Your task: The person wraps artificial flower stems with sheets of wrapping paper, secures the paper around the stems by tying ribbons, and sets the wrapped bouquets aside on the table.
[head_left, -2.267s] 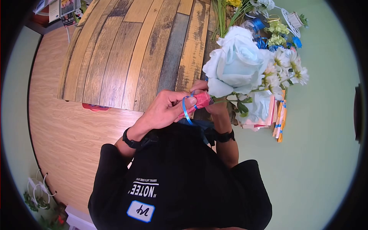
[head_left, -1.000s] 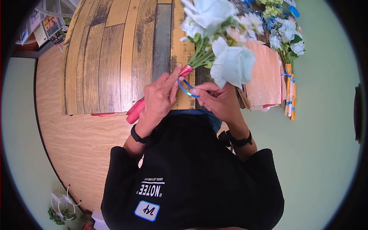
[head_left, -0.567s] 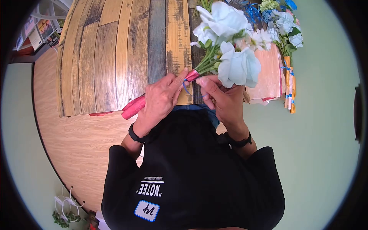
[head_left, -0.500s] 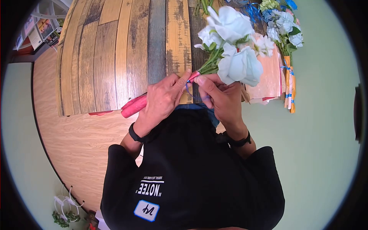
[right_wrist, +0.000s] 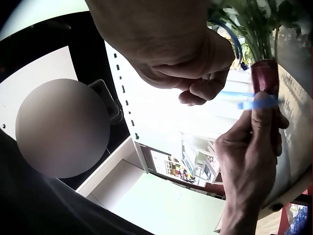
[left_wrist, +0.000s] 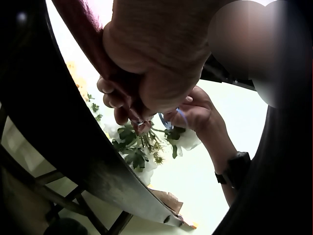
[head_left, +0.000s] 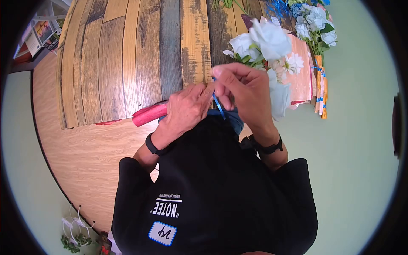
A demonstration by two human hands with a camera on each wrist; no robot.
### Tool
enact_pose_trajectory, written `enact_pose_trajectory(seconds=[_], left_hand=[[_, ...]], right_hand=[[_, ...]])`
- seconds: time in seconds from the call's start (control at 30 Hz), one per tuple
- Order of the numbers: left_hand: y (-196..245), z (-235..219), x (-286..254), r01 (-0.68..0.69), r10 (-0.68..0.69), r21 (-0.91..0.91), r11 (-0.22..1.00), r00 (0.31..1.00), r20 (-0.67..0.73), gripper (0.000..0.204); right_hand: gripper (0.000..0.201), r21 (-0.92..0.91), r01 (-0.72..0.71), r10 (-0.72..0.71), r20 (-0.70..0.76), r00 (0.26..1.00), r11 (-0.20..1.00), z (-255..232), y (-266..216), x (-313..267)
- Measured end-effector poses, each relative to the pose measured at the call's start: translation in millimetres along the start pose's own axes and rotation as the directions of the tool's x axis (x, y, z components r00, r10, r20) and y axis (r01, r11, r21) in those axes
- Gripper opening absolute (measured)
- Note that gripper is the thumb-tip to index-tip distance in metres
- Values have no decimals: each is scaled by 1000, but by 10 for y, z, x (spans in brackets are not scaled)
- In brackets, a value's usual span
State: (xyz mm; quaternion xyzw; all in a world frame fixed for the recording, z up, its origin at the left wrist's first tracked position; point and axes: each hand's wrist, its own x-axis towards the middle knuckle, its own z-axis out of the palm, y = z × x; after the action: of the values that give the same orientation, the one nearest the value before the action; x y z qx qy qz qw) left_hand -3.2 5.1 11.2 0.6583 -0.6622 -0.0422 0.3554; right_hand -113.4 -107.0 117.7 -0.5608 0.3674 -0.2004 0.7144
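A wood-plank counter (head_left: 110,63) sits between pale wood flooring (head_left: 80,170) and a plain green surface (head_left: 361,127). Sheets of pink paper (head_left: 301,68) lie at its right side, just beside a finished-looking bouquet with an orange-wrapped handle (head_left: 319,87). The held bouquet is at the counter's near edge, its long axis slanting from the red wrap (head_left: 151,114) at the near left toward the white blooms (head_left: 270,40), away and to the right. The left hand (head_left: 185,110) is closed round the wrap, with its fingertips near the upper end, where green stems (right_wrist: 254,36) come out. A blue ribbon (head_left: 219,106) crosses the wrap there, under or against the left thumb. The right hand (head_left: 253,93) is on the bloom side, its thumb and fingers drawn together, seemingly pinching the ribbon; the exact grip cannot be told. What matters most, I judge, is this: the ribbon crosses the long axis at the binding point, so the left hand is nearer to steady the wrap, while the right, just beside it, has room to pull the ribbon across the handle
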Motion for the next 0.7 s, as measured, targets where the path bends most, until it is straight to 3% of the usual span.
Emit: enact_pose_trajectory(seconds=[0.23,0.33,0.47,0.53,0.7], left_hand=[[57,62,-25,-23,26,65,998,998,-59,38],[63,96,-46,-41,50,81,996,993,-106,37],[37,115,-75,-66,73,54,996,987,-144,36],[32,149,-96,-27,21,-25,999,977,-214,34],[83,119,-83,-22,19,-9,1000,973,-231,35]], right_hand=[[25,-73,36,-38,-23,999,997,35,-118,394],[24,35,98,-96,-39,995,995,103,-23,543],[22,65,62,-62,1,998,996,165,97,638],[22,83,49,-50,16,999,995,169,126,676],[22,19,6,-7,26,1000,1000,135,257,758]])
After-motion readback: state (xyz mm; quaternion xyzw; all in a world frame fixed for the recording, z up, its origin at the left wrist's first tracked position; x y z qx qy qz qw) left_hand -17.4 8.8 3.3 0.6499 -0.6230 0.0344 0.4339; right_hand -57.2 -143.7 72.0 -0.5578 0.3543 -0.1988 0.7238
